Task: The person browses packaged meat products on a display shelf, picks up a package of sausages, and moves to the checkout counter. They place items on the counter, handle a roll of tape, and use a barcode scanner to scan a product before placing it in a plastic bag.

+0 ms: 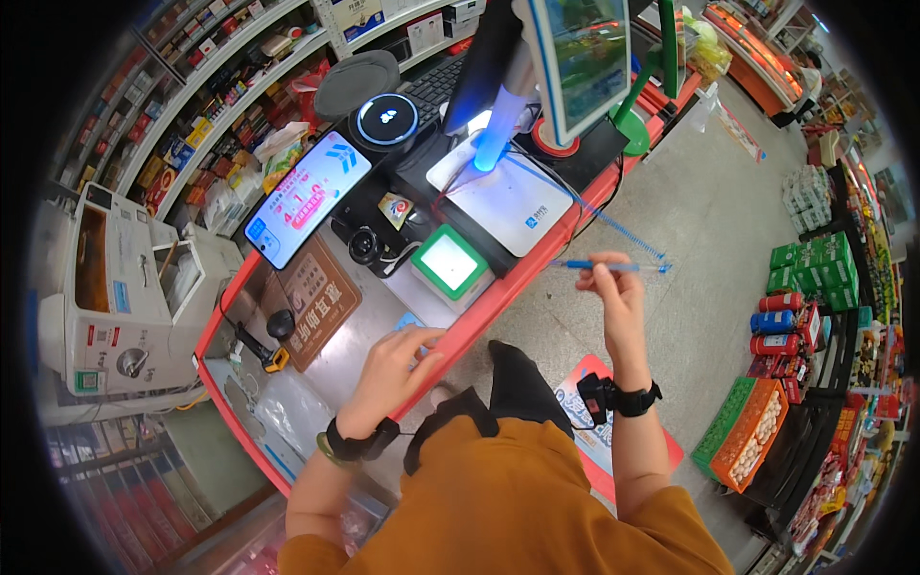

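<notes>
My right hand [616, 291] holds a blue pen [600, 266] between thumb and fingers, past the counter's red edge. A blue coiled cord [625, 233] runs from the pen's tip end up to the base of the lit stand on a white payment pad [514, 205]. My left hand [397, 366] rests at the red counter edge [496, 298], fingers slightly bent, with no object seen in it. Near its fingertips stands a green-framed box with a lit screen [451, 264]. Both wrists wear black straps.
A handheld barcode scanner [262, 348], a brown sign [313, 302] and a large lit display [309, 198] are on the counter at left. Monitors stand at its far end. Egg crates [744, 435] and stocked shelves line the right. A person [808, 86] is far off, upper right.
</notes>
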Motion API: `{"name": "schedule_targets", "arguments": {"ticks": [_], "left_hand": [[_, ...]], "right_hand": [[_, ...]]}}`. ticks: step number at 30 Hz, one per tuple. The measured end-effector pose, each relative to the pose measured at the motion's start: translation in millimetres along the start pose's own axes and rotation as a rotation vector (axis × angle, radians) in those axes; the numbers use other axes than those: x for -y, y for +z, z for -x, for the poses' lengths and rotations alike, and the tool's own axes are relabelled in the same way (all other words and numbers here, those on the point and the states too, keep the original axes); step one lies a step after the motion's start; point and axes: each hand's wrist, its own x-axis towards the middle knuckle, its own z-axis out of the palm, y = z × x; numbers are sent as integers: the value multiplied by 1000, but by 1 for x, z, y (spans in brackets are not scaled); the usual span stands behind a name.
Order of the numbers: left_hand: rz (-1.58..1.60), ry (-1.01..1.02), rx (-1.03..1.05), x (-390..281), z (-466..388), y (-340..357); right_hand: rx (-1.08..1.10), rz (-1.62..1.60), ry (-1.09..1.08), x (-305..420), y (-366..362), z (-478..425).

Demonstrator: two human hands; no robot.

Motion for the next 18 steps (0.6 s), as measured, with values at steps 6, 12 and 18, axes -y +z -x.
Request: {"name": "schedule_targets", "arguments": {"ticks": [6,12,18], "left_hand": [[-88,-115,-149,-12,-7,11],[-128,-282,-290,-60,-48,52],[-167,-425,-383,-101,-60,90]], "right_hand": [[56,-2,-112,1,-33,-80],[195,-64,-206,2,-21,-170],[68,-161,-287,-10,-21,-249]]}}
